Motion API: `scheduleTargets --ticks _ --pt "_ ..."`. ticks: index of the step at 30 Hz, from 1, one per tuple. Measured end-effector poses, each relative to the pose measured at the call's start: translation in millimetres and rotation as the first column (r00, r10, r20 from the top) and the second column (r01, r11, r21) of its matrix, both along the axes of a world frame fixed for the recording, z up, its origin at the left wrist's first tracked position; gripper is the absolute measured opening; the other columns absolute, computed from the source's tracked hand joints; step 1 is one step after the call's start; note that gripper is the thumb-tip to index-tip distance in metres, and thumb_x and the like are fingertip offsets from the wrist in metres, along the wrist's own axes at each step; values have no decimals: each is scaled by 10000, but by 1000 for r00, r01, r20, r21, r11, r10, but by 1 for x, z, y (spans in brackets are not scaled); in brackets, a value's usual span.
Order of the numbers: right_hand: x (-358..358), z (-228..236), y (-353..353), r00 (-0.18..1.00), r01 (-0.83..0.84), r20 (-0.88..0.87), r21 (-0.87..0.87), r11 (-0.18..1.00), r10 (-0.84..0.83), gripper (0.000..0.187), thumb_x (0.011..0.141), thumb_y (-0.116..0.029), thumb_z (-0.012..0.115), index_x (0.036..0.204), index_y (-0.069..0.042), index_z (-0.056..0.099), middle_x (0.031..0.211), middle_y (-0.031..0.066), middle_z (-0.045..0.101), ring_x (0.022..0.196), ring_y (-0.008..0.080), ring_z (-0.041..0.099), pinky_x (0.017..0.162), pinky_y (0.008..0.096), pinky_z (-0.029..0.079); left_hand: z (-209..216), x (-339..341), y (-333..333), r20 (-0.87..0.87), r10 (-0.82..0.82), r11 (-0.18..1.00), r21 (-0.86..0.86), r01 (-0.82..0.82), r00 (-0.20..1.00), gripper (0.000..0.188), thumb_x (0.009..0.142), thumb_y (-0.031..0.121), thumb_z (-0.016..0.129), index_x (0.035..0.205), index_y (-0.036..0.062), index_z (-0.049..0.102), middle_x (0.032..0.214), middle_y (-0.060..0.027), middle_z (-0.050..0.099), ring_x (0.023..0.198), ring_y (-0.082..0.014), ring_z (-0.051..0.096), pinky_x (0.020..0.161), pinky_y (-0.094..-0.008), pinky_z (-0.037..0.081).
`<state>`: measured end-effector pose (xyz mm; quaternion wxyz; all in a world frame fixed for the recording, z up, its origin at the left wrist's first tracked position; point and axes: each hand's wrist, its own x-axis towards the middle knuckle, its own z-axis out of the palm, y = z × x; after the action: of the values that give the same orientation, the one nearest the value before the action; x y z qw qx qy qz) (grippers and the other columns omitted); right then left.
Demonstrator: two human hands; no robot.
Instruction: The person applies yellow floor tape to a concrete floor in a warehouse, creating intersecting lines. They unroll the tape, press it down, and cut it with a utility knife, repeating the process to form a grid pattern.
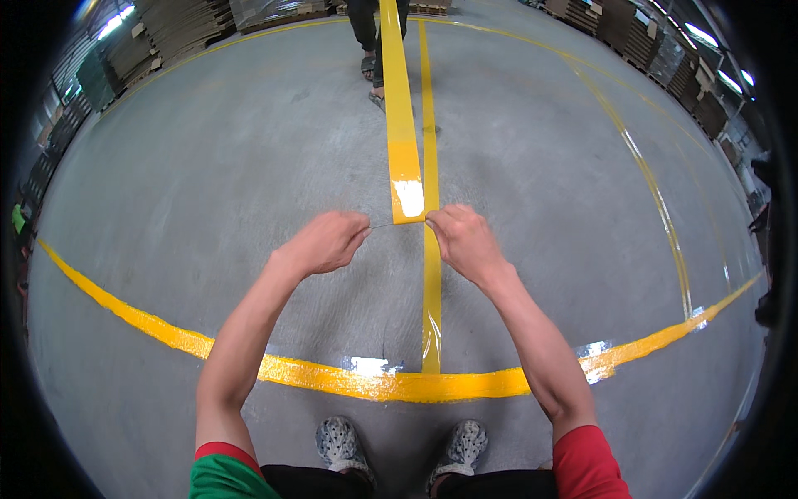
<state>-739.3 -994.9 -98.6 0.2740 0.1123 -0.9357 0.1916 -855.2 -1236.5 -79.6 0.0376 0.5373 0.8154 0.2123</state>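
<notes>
Tape [400, 116], a long yellow strip, runs away from both hands toward a second person's feet [371, 79], its near end held up between them. Left hand [326, 242] pinches its left corner; right hand [462, 239] pinches its right corner. Below the hands, a painted yellow line [431, 283] crosses the grey floor [208, 183].

Place: a warehouse hall.
Floor: wide bare grey concrete floor [208, 191] with painted yellow lines [399, 384].
Edges: flattened cardboard stacks [179, 29] on pallets, far beyond the hands.
Light: bright strip lights [702, 35] overhead.
</notes>
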Motion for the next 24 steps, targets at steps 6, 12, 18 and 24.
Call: scheduleTargets --ticks 6,12,18,24 --pt "-1 -6 0 1000 -15 -22 -18 1000 14 100 877 -60 636 925 17 678 786 152 651 770 328 622 731 416 497 -4 0 -1 13 11 1000 -9 -11 1000 233 974 158 498 843 -32 469 799 -228 527 805 -441 525 717 -514 417" --pt "2 -8 -3 1000 -5 -14 -20 1000 5 106 871 -58 640 933 16 684 799 151 651 771 334 618 714 424 495 -5 3 -5 24 22 1000 -15 -22 999 230 973 159 499 845 -31 474 799 -232 528 809 -446 522 710 -515 412" --pt "-5 1 -3 999 -9 -31 -15 1000 9 112 868 -53 642 941 21 685 807 159 644 782 344 615 712 435 497 1 -3 -4 -10 17 1000 4 -17 1000 230 972 157 501 842 -31 474 800 -230 532 808 -442 528 708 -513 414" --pt "-3 0 -2 1000 10 10 -11 1000 -10 117 864 -49 644 946 25 684 827 160 644 789 342 612 722 438 498 -3 -3 -1 1 7 1000 -1 -7 1000 230 973 153 501 839 -32 473 796 -223 528 805 -438 529 714 -512 417"
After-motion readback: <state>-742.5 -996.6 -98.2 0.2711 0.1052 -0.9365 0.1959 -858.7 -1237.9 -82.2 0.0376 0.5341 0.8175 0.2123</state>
